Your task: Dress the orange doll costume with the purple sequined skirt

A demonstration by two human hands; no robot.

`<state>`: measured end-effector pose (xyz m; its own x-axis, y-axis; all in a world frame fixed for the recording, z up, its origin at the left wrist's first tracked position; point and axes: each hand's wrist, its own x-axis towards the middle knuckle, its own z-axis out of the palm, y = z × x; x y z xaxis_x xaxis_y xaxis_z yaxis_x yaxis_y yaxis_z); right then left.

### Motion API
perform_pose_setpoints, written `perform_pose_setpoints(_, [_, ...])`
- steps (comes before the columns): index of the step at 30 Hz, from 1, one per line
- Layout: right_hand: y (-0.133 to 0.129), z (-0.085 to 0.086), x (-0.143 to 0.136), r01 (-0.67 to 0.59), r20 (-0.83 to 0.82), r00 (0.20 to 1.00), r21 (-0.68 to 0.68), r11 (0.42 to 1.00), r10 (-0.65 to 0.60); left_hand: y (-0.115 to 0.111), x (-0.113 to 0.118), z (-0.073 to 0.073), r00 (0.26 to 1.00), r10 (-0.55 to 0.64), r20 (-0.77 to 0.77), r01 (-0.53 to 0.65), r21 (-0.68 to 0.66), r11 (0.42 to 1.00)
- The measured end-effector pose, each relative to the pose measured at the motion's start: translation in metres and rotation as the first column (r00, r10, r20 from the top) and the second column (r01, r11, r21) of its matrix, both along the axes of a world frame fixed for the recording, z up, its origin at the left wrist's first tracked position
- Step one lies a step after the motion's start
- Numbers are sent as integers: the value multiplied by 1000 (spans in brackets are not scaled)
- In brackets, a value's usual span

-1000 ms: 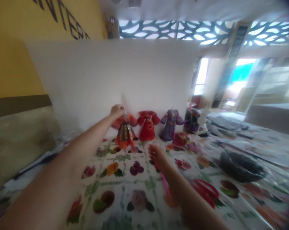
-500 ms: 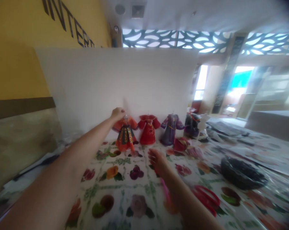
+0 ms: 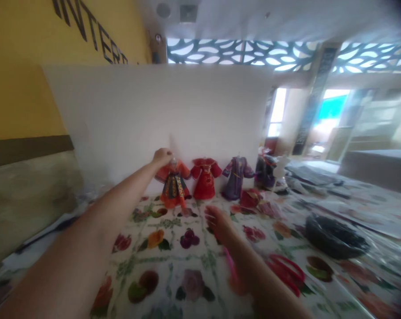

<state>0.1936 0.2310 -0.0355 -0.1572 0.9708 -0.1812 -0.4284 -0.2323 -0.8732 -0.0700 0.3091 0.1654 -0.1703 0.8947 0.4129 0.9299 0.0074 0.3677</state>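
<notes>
Flowered tablecloth (image 3: 173,261) below, left hand (image 3: 161,157) outstretched pinching orange doll dress (image 3: 173,186).

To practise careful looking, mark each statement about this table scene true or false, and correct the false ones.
1. The left hand is at the top of the orange doll dress. True.
2. The right hand grips the red doll dress. False: it hovers low over the flowered tablecloth, apart from the dresses.
3. The dresses stand in a row before a white board. True.
4. The purple doll dress stands left of the orange one. False: it stands to the right, beyond the red one.
5. A dark bowl sits on the right side of the table. True.
</notes>
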Motion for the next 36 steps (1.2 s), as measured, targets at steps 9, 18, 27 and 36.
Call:
perform_pose_setpoints(9, [-2, 1, 0, -12, 8, 1000, -28, 1000, 12, 5, -7, -4, 999, 25, 22, -25, 16, 1000])
perform_pose_setpoints(18, [0, 1, 0, -22, 19, 1000, -24, 999, 22, 8, -13, -7, 994, 2, 107, -16, 126, 992])
perform_pose_setpoints(27, [-2, 0, -1, -38, 17, 999, -26, 999, 38, -5, -21, -23, 984, 3, 179, -47, 241, 969])
perform_pose_setpoints(36, [-5, 9, -2, -21, -12, 1000, -14, 1000, 21, -36, -16, -46, 976, -64, 209, -32, 429, 903])
